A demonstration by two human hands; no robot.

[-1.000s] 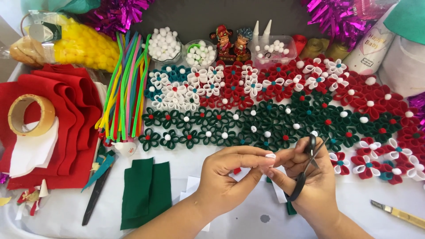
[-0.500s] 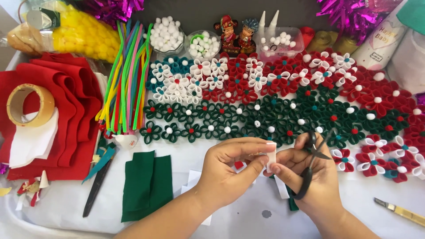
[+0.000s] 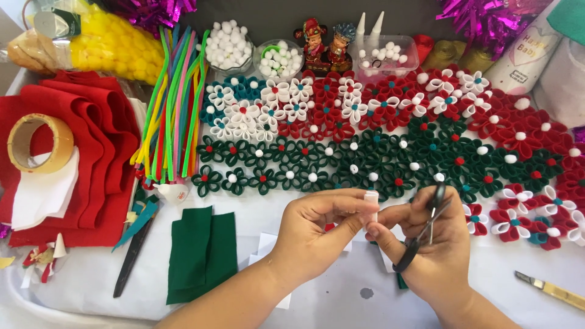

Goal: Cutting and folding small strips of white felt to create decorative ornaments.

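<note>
From my remote seat I saw both hands meeting low in the view over the white table (image 3: 317, 286). The left hand (image 3: 317, 234) had its thumb and forefinger pinched shut on a small strip of white felt (image 3: 371, 199), which stood just above those fingertips. The right hand (image 3: 436, 244) pressed its own fingertips against the same strip from the other side, so the two hands touched there. That right hand also carried a pair of black scissors (image 3: 423, 228) — one loop around a finger, the blades angled up behind the knuckles and, as far as I could tell, closed.

Just beyond the fingertips lay the rows of dark green felt flowers (image 3: 365, 164), with red and white felt flowers (image 3: 341, 100) farther out past them. A folded piece of green felt (image 3: 201, 253) lay beside the left forearm, and a long black tool (image 3: 131, 262) beyond it. Well out from the left hand stood a bundle of coloured pipe cleaners (image 3: 173, 116), a stack of red felt sheets (image 3: 91, 140) and a roll of tape (image 3: 36, 143). Near the right wrist — off toward the table edge — lay a craft knife (image 3: 548, 289). Far past the flowers stood bowls of white pom-poms (image 3: 228, 45).
</note>
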